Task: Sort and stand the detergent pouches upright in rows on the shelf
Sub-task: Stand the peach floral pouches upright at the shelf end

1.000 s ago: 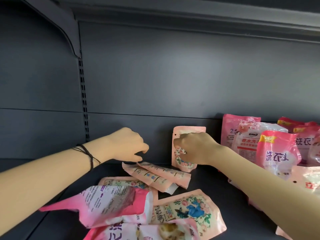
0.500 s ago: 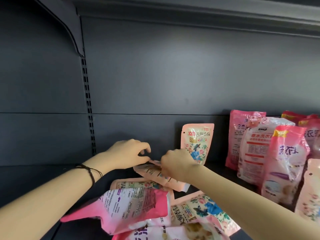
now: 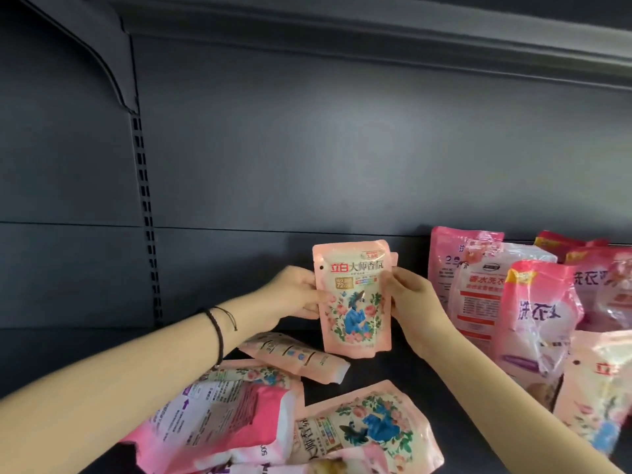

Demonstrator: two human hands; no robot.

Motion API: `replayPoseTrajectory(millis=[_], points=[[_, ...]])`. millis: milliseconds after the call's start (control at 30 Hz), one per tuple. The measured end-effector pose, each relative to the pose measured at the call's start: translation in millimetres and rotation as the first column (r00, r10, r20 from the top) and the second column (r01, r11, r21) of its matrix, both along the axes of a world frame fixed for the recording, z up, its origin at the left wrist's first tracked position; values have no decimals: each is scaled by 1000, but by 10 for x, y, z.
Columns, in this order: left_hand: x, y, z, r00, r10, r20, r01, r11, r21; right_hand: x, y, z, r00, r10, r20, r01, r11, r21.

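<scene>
A small peach floral detergent pouch (image 3: 352, 299) is held upright near the back of the dark shelf (image 3: 383, 374). My left hand (image 3: 294, 292) grips its left edge and my right hand (image 3: 407, 299) pinches its right edge. The corner of another peach pouch (image 3: 394, 258) peeks out right behind it. One flat peach pouch (image 3: 297, 355) lies below my left hand. Larger pouches lie in a loose pile at the front: a pink-and-white one (image 3: 225, 419) and a floral one (image 3: 369, 425).
Upright pink pouches (image 3: 537, 313) stand in a group at the right against the back wall, with another floral pouch (image 3: 595, 398) in front of them. A slotted upright post (image 3: 147, 217) runs down the back wall at left, with bare shelf beside it.
Both hands picked a small peach pouch up from the flat ones and raised it upright, face toward me, in front of the pouch stood at the back a second ago.
</scene>
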State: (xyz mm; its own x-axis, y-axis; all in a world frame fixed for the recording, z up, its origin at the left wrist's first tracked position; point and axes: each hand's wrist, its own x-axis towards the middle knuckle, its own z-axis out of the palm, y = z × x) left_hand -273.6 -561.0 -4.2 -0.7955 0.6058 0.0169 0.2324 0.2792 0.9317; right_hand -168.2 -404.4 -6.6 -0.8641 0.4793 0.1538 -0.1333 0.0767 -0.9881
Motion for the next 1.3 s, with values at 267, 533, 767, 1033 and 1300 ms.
replayPoseTrajectory(millis=[267, 533, 767, 1033, 1300], points=[[42, 444, -205, 998, 61, 21, -60, 998, -32, -89, 438, -249, 976, -201, 86, 191, 975, 115], [60, 427, -121, 971, -9, -239, -50, 970, -239, 43, 402, -62, 920, -273, -282, 391, 588, 708], [160, -105, 198, 679, -330, -656, -185, 788, -587, 211, 347, 274, 979, -148, -143, 169, 178, 969], [191, -839, 234, 353, -658, -666, -421, 524, -741, 189, -209, 232, 987, -73, 144, -158, -254, 954], [69, -1316, 61, 334, -676, -657, -473, 483, -737, -124, -894, 12, 972, -1, 234, -203, -508, 837]])
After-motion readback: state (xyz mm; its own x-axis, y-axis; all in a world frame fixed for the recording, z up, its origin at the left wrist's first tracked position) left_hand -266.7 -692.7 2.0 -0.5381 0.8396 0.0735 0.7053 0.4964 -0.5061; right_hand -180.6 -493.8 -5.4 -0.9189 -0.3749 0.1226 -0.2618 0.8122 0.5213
